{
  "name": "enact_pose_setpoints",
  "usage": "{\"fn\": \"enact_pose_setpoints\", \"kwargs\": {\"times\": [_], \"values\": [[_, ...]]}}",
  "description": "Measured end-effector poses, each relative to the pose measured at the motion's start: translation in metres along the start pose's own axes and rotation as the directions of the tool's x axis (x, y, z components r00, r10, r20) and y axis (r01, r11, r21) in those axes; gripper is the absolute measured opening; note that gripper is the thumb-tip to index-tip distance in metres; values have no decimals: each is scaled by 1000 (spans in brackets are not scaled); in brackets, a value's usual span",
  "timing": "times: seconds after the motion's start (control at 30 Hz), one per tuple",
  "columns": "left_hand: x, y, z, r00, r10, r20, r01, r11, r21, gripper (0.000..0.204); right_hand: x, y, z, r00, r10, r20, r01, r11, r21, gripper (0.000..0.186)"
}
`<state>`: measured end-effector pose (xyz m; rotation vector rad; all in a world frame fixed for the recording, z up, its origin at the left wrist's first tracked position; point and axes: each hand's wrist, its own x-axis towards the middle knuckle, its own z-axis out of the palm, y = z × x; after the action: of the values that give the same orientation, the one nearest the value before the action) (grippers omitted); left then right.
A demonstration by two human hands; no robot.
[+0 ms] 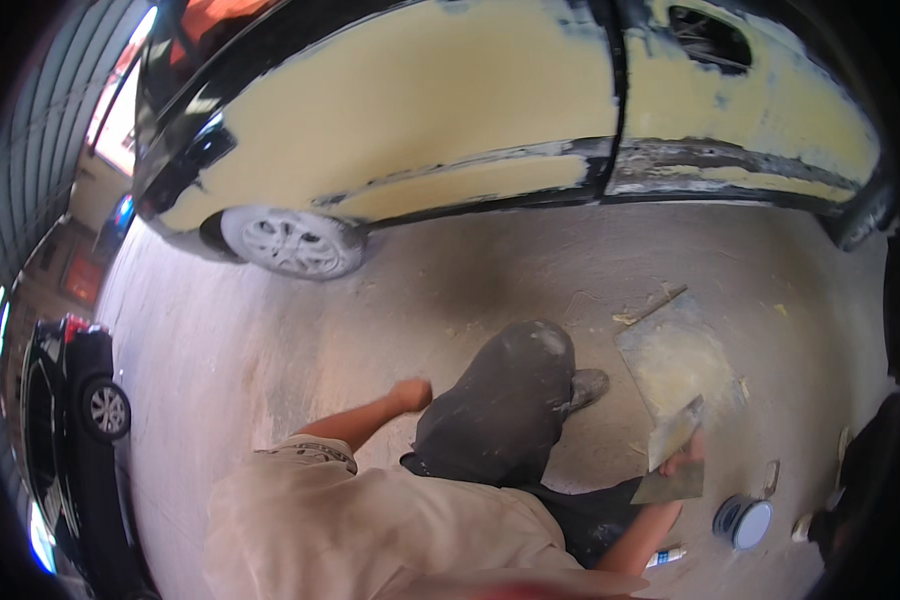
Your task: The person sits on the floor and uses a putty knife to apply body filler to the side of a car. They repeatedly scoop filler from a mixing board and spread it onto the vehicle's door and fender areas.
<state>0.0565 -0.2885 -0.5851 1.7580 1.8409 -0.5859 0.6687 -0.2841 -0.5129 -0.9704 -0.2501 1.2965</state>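
My left hand (pixel 410 394) is closed in a fist beside my bent knee, and nothing shows sticking out of it. Low on the right, my right hand (pixel 684 456) grips a flat putty spreader (pixel 676 434) whose blade is smeared with pale filler. A second flat, dark greenish plate (pixel 670 486) lies against the same hand; whether it is held too, I cannot tell. The spreader is over the near edge of a mixing board (pixel 660 350), coated with yellowish putty, on the floor. A thin dark strip (pixel 654 306) lies along the board's far edge.
Ahead stands a car (pixel 450 100) covered in yellow filler, with a dusty wheel (pixel 295 242). A round can (pixel 742 522) and a small tube (pixel 667 556) are on the floor at right. A dark car (pixel 70 420) is parked far left. Dark clothing (pixel 860 480) shows at the right edge.
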Motion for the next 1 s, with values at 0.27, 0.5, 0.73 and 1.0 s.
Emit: {"fn": "enact_pose_setpoints", "kwargs": {"times": [0.27, 0.5, 0.73, 1.0], "values": [[-28, 227, -361, 696, 162, -699, -492, 817, -301, 56, -44, -36, 54, 984, -113, -134, 115, 993, 9, 22], [-93, 464, -357, 497, 800, -336, -864, 491, -107, 62, -82, -86, 71, 886, -312, -343, 292, 950, -110, 17], [-73, 585, -267, 118, 967, 224, -895, 202, -399, 30, -108, -113, 76, 783, -413, -465, 267, 899, -347, 21], [26, 696, -232, 353, 899, 258, -673, 435, -598, 49, -75, -41, -64, 410, 72, -909, 360, 903, 234, 47]]}}
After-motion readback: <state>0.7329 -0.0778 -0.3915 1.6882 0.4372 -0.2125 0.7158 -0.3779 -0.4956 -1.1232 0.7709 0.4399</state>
